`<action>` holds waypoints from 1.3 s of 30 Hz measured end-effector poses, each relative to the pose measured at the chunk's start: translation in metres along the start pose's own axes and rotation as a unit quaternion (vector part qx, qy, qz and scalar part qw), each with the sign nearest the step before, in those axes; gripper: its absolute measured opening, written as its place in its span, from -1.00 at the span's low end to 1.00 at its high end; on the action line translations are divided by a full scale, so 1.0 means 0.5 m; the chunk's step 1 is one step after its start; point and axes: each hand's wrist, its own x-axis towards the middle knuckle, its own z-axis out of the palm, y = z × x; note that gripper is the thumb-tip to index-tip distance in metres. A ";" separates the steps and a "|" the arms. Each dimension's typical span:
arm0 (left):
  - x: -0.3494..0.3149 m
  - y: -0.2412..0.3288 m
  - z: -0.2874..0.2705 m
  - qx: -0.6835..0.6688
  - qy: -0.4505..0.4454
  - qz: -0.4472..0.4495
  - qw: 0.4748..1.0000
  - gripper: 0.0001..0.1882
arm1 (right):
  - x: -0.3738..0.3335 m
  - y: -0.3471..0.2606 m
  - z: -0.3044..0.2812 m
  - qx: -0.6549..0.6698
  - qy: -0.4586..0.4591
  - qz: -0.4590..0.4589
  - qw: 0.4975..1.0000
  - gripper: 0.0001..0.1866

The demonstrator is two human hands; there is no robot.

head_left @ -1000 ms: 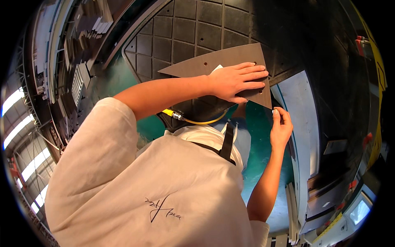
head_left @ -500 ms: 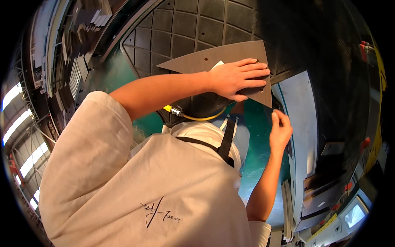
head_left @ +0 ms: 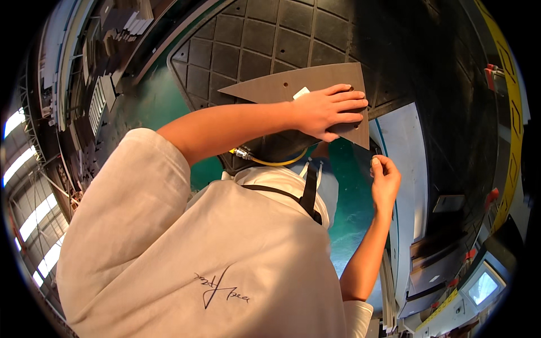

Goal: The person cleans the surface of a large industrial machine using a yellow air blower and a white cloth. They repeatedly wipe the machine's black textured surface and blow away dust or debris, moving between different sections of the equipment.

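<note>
A brown, roughly triangular panel (head_left: 282,76) with one curved edge and small holes lies on a black, grid-grooved worktable (head_left: 253,36). Flat on its wide end rests my left hand (head_left: 332,110), fingers spread, holding nothing. A small white label (head_left: 301,93) shows on the panel beside that wrist. Just off the panel's near right corner, my right hand (head_left: 385,177) is closed in a pinch, thumb against curled fingers. A tiny dark bit shows at its fingertips; what it is cannot be made out.
A yellow hose with a metal fitting (head_left: 243,153) curves below the table's near edge. White panels (head_left: 403,152) stand at the right, with a machine screen (head_left: 483,286) lower right. Stacked boards (head_left: 121,31) fill the far left above the green floor (head_left: 149,104).
My right hand has stayed pinched and now sits slightly lower, a little further from the panel's corner. My left hand remains flat on the panel. The whole view has shifted slightly.
</note>
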 end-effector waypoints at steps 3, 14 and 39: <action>0.028 0.068 0.039 0.142 0.006 -0.081 0.987 -0.18 | -0.013 0.016 0.021 0.100 -0.001 -0.007 0.995 -0.81; 0.061 0.128 -0.146 -0.045 0.050 -0.140 0.988 -0.36 | -0.109 0.128 0.033 0.036 -0.032 0.011 0.999 -0.82; 0.010 0.013 0.000 0.018 0.119 -0.151 0.981 -0.72 | -0.010 0.051 -0.004 0.104 0.020 -0.067 0.992 -0.83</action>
